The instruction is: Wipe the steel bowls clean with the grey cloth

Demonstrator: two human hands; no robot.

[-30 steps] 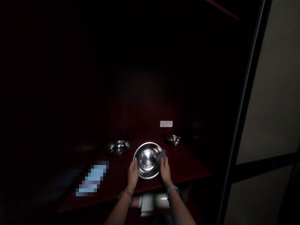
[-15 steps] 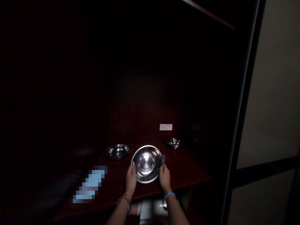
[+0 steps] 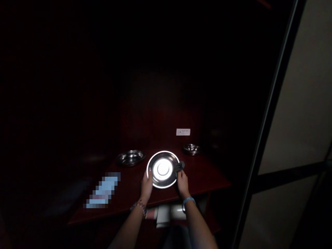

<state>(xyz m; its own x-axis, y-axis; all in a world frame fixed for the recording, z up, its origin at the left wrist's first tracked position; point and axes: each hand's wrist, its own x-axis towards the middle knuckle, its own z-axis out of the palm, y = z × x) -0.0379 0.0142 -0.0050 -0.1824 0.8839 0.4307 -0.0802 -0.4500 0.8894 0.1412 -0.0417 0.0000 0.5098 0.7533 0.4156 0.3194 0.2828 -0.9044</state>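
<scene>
While clamping stainless-steel basin (image 3: 163, 169) by left rim in left hand (image 3: 146, 186) and dark cloth (image 3: 180, 166) at right rim in right hand (image 3: 183, 182), seems mid-wipe over counter (image 3: 206, 177), nearer than steel dish (image 3: 131, 157) at left and steel bowl (image 3: 192, 149) at far right. Next, calls for steady left grip.

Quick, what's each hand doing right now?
Left hand: closed on the metal bowl, left rim.
Right hand: closed on a dark cloth-like item at the bowl's right rim.
</scene>
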